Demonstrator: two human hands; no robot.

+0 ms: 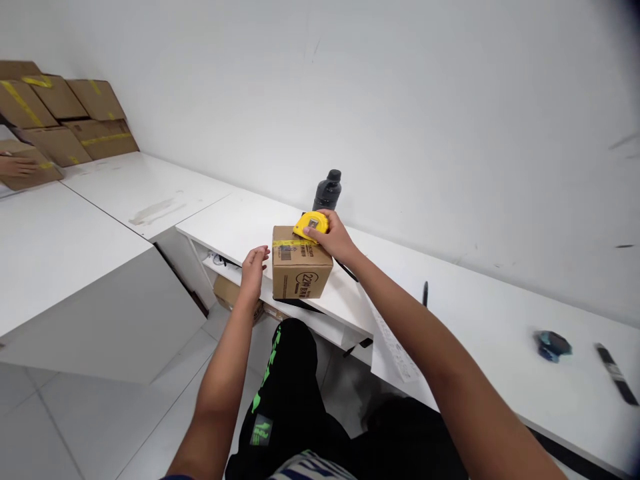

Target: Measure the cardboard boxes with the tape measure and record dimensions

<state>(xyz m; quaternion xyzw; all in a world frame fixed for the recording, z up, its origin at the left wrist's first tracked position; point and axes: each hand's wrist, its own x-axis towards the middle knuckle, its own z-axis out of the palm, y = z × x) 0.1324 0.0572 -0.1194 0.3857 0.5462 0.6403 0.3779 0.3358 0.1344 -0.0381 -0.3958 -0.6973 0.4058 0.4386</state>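
Observation:
My right hand (336,235) grips a yellow tape measure (312,225) at the top of a small brown cardboard box (303,270). The box stands at the front edge of the white desk, with yellow tape across its top and dark printing on its sides. Just left of the box is my left hand (255,267), its fingers loosely bent and apart, with nothing visible in them. Whether the tape blade is pulled out cannot be made out.
Behind the box stands a dark bottle (327,191). To the right lie a written paper sheet (395,350), a pen (425,294), a blurred tape roll (553,345) and a black marker-like object (617,375). Stacked cartons (60,110) and another person's hand (19,166) are far left.

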